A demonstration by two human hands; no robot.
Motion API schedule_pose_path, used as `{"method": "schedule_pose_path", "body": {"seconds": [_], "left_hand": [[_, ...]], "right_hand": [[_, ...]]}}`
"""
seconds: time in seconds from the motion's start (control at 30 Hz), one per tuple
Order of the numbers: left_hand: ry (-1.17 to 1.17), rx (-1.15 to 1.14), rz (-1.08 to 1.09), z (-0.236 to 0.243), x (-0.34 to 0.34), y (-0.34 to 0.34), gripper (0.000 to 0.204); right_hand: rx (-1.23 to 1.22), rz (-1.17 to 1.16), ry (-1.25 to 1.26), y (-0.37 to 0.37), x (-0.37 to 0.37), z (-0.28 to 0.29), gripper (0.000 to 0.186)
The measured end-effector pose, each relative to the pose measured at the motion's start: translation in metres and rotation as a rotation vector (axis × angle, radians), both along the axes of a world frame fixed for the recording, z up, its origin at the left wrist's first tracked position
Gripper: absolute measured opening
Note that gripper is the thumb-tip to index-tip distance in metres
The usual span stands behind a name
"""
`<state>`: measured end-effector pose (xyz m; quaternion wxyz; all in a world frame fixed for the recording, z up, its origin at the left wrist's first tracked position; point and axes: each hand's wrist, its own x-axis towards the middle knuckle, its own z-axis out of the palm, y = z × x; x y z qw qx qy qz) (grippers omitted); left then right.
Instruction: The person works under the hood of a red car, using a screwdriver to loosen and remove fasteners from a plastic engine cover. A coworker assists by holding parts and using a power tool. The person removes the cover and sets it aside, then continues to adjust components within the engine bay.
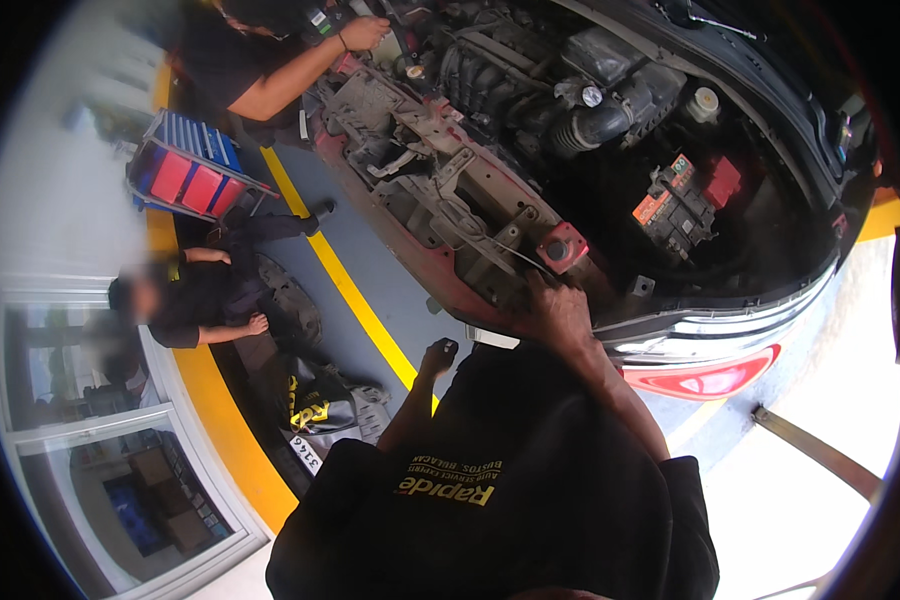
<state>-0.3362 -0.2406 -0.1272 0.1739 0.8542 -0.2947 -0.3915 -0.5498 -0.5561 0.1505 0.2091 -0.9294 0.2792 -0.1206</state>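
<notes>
My right hand (560, 308) reaches over the front edge of a car's open engine bay, at the dusty red front crossmember (500, 215). Its fingers curl down behind the edge, close to a thin pale cable (510, 250) and a red bracket with a dark round part (563, 248); what they grip is hidden. Lower and to the left, my left hand (436, 358) hangs beside my body, closed round a small dark object (449, 347) too small to name. Past the right hand stands a battery (678, 208) with an orange label and a red terminal cover (722, 182).
A co-worker's hand (365, 33) is over the bay's far left corner. Another person (200, 300) sits at left by a dark plastic panel (292, 305). A blue and red tool cart (195, 170) stands beyond the yellow floor line (345, 275). A red lamp (710, 377) lies right.
</notes>
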Motion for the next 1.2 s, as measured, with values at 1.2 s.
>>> {"method": "schedule_pose_path", "body": {"seconds": [1.2], "left_hand": [[-0.275, -0.668, -0.198, 0.238, -0.068, -0.203, 0.026]], "right_hand": [[-0.319, -0.772, -0.444, -0.044, -0.124, 0.064, 0.02]]}}
